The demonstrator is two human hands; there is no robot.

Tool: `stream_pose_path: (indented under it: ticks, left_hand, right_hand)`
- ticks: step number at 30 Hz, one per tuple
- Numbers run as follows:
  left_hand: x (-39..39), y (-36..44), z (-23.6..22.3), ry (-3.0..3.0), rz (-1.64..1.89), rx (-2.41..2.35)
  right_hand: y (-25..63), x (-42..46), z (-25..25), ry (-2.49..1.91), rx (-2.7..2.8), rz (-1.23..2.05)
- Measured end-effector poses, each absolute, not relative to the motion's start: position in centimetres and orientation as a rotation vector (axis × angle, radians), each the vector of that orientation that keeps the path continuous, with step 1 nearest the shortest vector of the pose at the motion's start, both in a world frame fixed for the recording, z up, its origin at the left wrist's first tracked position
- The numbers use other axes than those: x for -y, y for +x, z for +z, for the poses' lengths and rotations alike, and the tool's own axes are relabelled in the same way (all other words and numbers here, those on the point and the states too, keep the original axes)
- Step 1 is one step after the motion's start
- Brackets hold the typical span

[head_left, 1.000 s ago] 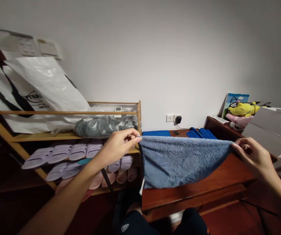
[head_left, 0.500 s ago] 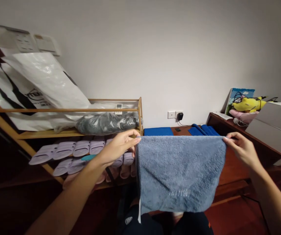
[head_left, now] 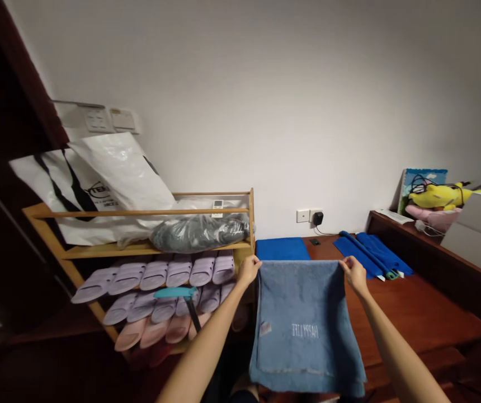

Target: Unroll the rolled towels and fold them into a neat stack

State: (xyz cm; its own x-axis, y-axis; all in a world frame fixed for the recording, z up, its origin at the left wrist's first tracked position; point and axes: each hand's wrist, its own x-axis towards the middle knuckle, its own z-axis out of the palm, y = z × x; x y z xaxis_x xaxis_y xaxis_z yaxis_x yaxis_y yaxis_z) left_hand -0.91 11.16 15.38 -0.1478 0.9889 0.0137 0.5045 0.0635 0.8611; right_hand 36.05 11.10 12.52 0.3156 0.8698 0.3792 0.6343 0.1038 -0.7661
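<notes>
A grey-blue towel [head_left: 305,324] with pale embroidered lettering lies spread on the reddish wooden table [head_left: 425,308], its near edge hanging over the table's front. My left hand [head_left: 249,270] pinches the towel's far left corner. My right hand [head_left: 353,273] pinches the far right corner. Both arms are stretched forward, holding the far edge flat against the tabletop.
A folded bright blue cloth [head_left: 282,248] and rolled blue cloths [head_left: 372,254] lie further back on the table. A wooden rack [head_left: 148,249] of lilac and pink slippers stands on the left, with plastic bags on top. Plush toys [head_left: 437,198] and grey boxes [head_left: 475,235] sit at the right.
The towel was held up in the air between my hands; now it is laid down flat on the table, with both hands moved forward and closer together.
</notes>
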Motion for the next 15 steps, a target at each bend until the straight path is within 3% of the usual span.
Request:
stream_pose_path:
  ticks: [15]
  left_hand:
    - [-18.6, 1.3, 9.1, 1.11, 0.89, -1.923]
  right_hand:
    - [34.2, -17.7, 6.7, -1.85, 1.443, 0.476]
